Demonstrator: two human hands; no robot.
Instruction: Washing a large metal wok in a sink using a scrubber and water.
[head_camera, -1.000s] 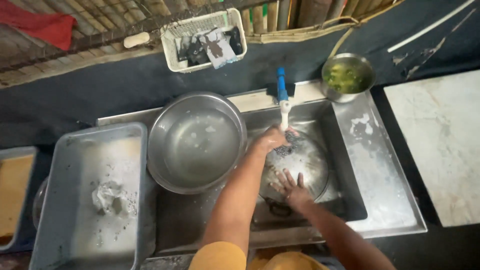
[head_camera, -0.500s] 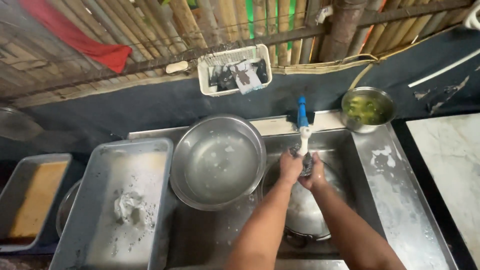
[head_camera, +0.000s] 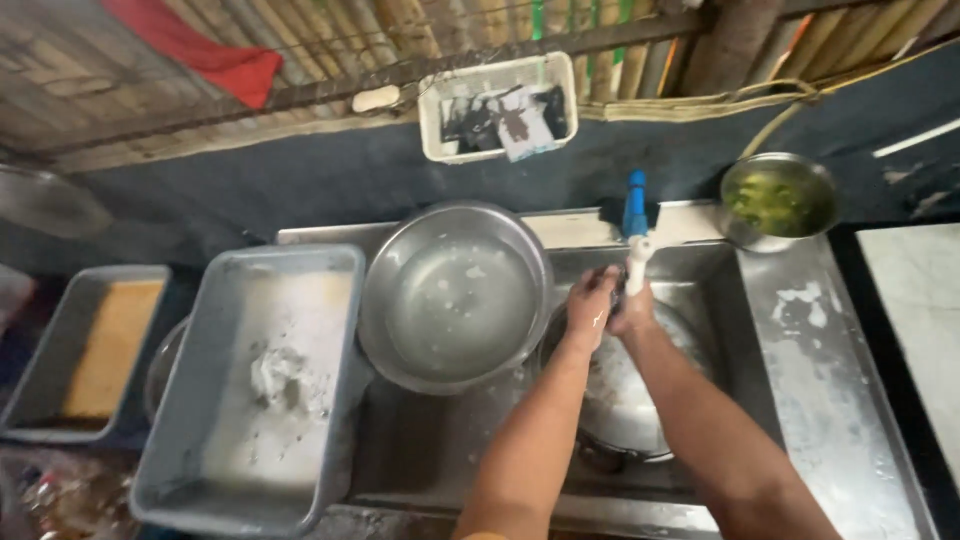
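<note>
Under the white spout of the blue tap (head_camera: 636, 215): left hand (head_camera: 592, 303) and right hand (head_camera: 632, 310) pressed together, fingers curled, grip on anything impossible to tell. Directly below both, steel pan (head_camera: 625, 395) lying in the sink (head_camera: 720, 300). Just left, round steel basin (head_camera: 455, 292).
</note>
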